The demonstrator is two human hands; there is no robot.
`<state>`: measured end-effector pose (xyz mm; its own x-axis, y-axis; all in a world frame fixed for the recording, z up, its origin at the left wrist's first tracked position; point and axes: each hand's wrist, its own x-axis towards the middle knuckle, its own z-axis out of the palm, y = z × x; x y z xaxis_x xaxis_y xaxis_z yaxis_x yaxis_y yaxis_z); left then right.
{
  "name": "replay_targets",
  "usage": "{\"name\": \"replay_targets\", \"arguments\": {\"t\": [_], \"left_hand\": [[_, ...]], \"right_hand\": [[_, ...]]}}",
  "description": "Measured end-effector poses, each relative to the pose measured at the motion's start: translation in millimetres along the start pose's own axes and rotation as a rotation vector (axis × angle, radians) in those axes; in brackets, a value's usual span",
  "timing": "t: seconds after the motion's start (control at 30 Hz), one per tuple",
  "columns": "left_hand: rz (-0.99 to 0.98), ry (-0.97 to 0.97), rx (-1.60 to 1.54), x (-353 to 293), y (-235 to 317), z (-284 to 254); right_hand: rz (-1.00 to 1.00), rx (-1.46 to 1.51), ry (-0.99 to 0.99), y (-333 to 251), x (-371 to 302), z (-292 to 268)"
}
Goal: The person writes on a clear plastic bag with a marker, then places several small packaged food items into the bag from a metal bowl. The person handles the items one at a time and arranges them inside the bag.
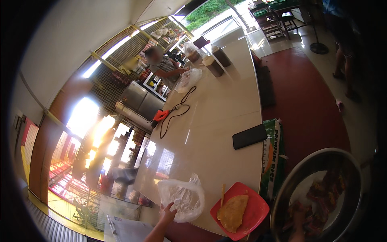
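Note:
My left hand [167, 213] grips the edge of a clear plastic bag [186, 200] at the table's near left corner. The bag's mouth is spread wide. My right hand [297, 218] reaches down into a large round metal basin [278, 209] at the lower right, among dark reddish-brown pieces [328, 189] that look like meat. Shade and the pieces hide its fingers, so its grip is unclear. Between the two hands, a red square plate [258, 209] carries a folded yellowish flat food [234, 213] and a thin handle-like utensil [223, 195].
A black phone [250, 136] lies on the long glossy table [217, 157]. Farther along are an orange-and-black corded device [161, 116] and sauce bottles [212, 66]. Another person [160, 64] handles a plastic bag [188, 80]. A green-and-white sack [272, 157] stands beside the table.

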<state>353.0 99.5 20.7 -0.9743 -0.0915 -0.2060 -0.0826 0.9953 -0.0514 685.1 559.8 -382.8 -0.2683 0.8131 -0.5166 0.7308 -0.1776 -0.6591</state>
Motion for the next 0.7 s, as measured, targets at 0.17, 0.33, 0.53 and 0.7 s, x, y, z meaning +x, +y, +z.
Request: {"name": "replay_targets", "arguments": {"t": [0.17, 0.33, 0.53, 0.7], "left_hand": [[0.041, 0.014, -0.179, 5, -4, 14], [-0.018, -0.027, -0.295, 22, -2, 39], [0.191, 0.121, -0.431, 78, -16, 54], [0.325, 0.028, -0.499, 116, -9, 28]], "right_hand": [[0.16, 0.279, -0.041, 21, 2, -22], [0.42, 0.834, -0.056, 75, -14, -90], [0.187, 1.029, 0.074, 20, -64, -247], [-0.278, 1.071, 0.108, -163, -159, -291]]}}
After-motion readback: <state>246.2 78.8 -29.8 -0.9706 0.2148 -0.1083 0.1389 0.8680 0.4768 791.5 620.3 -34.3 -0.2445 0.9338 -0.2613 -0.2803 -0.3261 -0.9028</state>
